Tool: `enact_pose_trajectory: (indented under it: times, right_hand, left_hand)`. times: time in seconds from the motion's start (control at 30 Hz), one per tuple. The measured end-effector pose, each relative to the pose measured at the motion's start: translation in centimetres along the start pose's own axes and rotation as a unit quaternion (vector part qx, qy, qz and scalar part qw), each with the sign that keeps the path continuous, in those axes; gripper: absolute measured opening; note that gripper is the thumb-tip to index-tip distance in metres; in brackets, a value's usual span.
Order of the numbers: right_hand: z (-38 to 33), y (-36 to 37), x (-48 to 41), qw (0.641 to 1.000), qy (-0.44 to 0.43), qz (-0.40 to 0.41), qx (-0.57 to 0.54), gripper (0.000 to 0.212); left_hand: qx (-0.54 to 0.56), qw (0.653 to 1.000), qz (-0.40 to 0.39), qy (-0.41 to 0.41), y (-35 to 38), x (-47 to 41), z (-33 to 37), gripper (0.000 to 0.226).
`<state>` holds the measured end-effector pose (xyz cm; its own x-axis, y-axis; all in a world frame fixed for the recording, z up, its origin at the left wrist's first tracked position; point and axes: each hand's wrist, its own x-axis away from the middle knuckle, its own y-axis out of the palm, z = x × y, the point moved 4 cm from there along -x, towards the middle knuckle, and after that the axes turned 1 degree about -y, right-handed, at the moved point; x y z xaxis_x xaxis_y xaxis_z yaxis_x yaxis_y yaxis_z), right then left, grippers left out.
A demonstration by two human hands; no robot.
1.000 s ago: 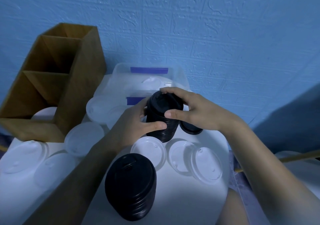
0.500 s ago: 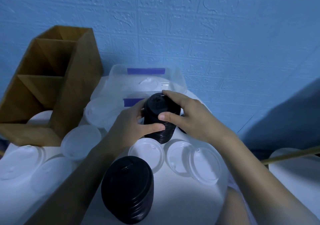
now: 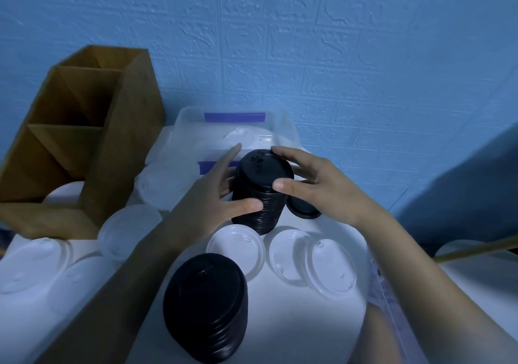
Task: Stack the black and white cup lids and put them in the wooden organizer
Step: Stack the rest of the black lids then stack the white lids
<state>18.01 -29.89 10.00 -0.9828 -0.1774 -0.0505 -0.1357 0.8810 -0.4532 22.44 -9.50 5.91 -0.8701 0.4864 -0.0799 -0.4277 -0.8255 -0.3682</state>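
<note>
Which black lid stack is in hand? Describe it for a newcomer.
Find the wooden organizer at left, then the clear bin right of it. In front of that bin stands a black lid stack, held between left hand and right hand; the other black stack sits nearer the camera, untouched.

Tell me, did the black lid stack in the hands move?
No. The black lid stack still stands right behind the white lid, with the left hand and right hand holding it.

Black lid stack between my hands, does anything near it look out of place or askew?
One black lid lies loose beside the held stack, under the right hand, not stacked. Two white lids overlap unstacked in front. The near black stack seems to lean slightly.
</note>
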Motion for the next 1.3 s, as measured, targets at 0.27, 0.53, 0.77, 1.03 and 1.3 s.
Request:
enact_pose_trajectory:
  times: [0.27, 0.53, 0.77, 1.03, 1.3]
  right_hand:
    - [0.1, 0.3, -0.6, 0.999, -0.002, 0.012, 0.053, 0.067]
    - [1.0, 0.7, -0.7, 0.999, -0.016, 0.029, 0.036, 0.074]
    - [1.5, 1.0, -0.7, 0.999, -0.017, 0.028, 0.008, 0.071]
    - [2.4, -1.4, 0.3, 0.997, -0.005, 0.042, -0.062, 0.041]
    - [7.1, -2.3, 1.9, 0.952, 0.095, 0.064, 0.285, 0.044]
  left_hand:
    - [0.012, 0.999, 0.031, 0.033, -0.1, 0.2, 1.2, 0.048]
    - [0.019, 0.999, 0.024, 0.039, -0.3, 0.0, 0.4, 0.045]
    - [0.018, 0.999, 0.007, 0.042, -0.2, -0.1, 0.2, 0.051]
    - [-0.001, 0.998, 0.018, 0.06, -0.4, 0.0, 0.6, 0.049]
    - [-0.015, 0.998, 0.046, 0.05, -0.9, 1.4, 1.0, 0.054]
